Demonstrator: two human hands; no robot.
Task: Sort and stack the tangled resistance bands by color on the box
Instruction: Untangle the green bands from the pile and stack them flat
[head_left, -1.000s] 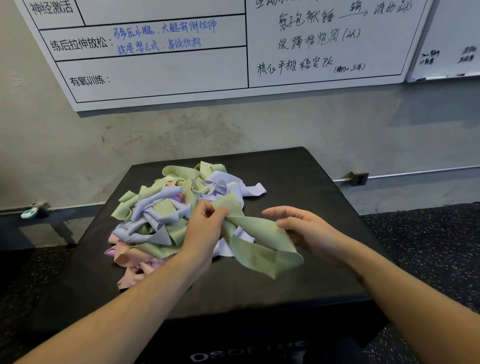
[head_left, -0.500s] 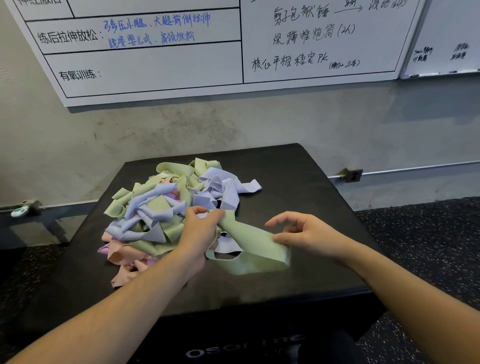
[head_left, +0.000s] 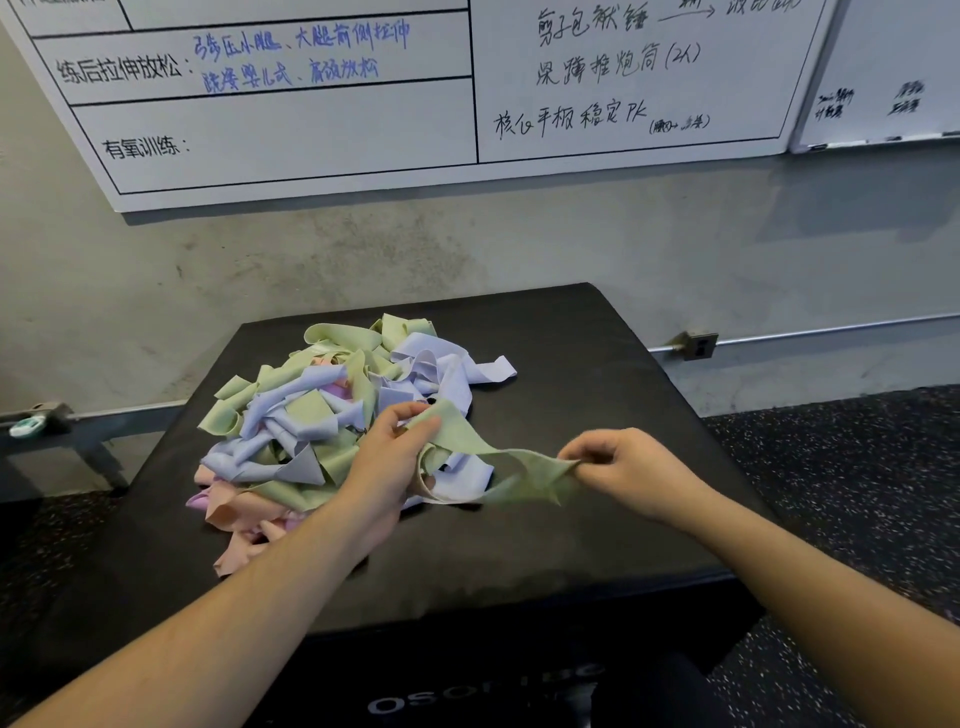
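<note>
A tangled heap of resistance bands (head_left: 311, 415) in green, lilac and pink lies on the left half of a black box (head_left: 597, 374). One green band (head_left: 493, 457) stretches out of the heap toward the right, lifted off the box top. My left hand (head_left: 387, 462) pinches its near end at the edge of the heap. My right hand (head_left: 626, 470) pinches the band's far end, bunched between thumb and fingers. Pink bands (head_left: 234, 512) stick out at the heap's front left, partly under my left forearm.
The box's right half and front strip are bare black padding. A concrete wall with two whiteboards (head_left: 363, 104) rises behind. Speckled rubber floor (head_left: 857, 467) lies to the right, and a low metal rail with a small teal object (head_left: 23, 427) sits at the left.
My right hand closed on the green band's free end and drew it rightward, so the band that lay slack on the box is now pulled out between both hands.
</note>
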